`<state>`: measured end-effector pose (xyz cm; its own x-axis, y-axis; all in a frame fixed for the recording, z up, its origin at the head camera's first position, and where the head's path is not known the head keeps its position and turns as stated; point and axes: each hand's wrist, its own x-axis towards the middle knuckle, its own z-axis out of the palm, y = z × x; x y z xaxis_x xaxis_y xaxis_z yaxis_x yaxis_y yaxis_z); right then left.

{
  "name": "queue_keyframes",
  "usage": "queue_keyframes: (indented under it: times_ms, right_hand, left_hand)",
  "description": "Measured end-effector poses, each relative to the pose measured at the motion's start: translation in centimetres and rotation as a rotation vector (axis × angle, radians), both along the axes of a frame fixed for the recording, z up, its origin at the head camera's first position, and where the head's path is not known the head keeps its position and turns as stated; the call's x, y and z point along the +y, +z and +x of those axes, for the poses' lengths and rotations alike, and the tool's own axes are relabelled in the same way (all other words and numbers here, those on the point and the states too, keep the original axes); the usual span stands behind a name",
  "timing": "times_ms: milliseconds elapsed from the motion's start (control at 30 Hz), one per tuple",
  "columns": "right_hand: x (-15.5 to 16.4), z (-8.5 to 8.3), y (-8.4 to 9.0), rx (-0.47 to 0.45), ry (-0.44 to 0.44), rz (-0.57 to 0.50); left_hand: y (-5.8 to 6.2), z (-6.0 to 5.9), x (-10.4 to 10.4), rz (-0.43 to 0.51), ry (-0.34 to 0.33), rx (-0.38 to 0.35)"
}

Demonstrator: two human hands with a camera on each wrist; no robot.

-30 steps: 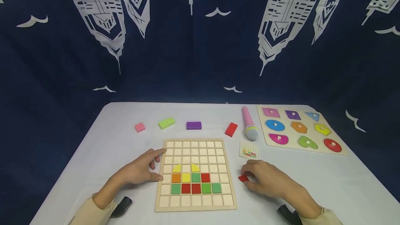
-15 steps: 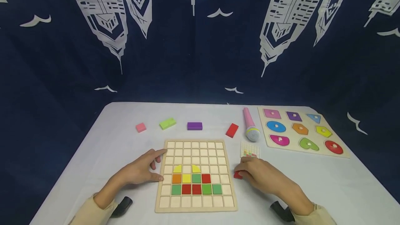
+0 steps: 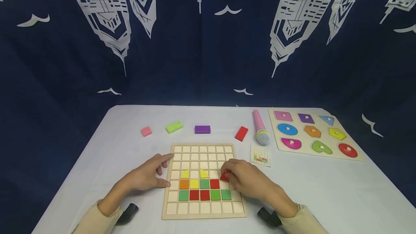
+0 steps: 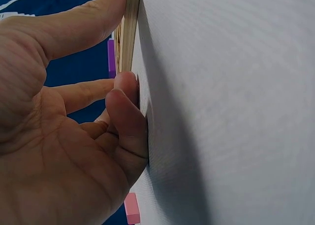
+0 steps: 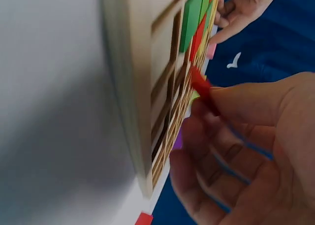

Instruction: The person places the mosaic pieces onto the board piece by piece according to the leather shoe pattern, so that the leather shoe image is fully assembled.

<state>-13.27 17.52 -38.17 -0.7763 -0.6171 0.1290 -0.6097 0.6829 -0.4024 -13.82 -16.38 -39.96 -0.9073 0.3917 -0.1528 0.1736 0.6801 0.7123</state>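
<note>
A wooden grid board lies flat on the white table. Its lower squares hold orange, yellow, green and red tiles, with two rounded yellow pieces above them. Along the board's left edge rests my left hand, index finger and thumb spread against the rim; the left wrist view shows the thumb on the wooden side. Over the board's right part, my right hand pinches a small red tile between thumb and fingers, just right of the set red tile. Fingers hide part of the pinched tile.
Behind the board lie a pink block, a lime block, a purple block and a red block. Right of them are a pink toy microphone, a pattern card and a shape puzzle board.
My right hand has carried the red tile leftward from the table beside the board to over its right squares, uncovering the pattern card. The left hand has stayed at the board's edge.
</note>
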Motion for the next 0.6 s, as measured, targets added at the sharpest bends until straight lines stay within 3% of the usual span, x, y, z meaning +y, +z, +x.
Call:
queue_keyframes:
  times_ms: [267,600]
  right_hand:
    - [-0.9,0.4,0.0,-0.086,-0.179,-0.003]
    - [-1.3,0.8,-0.4,-0.119,-0.224,-0.009]
  left_hand:
    - [0.2,-0.2,0.1,-0.004,0.012,0.002]
    - [0.0,0.0,-0.2,0.029,-0.026,0.015]
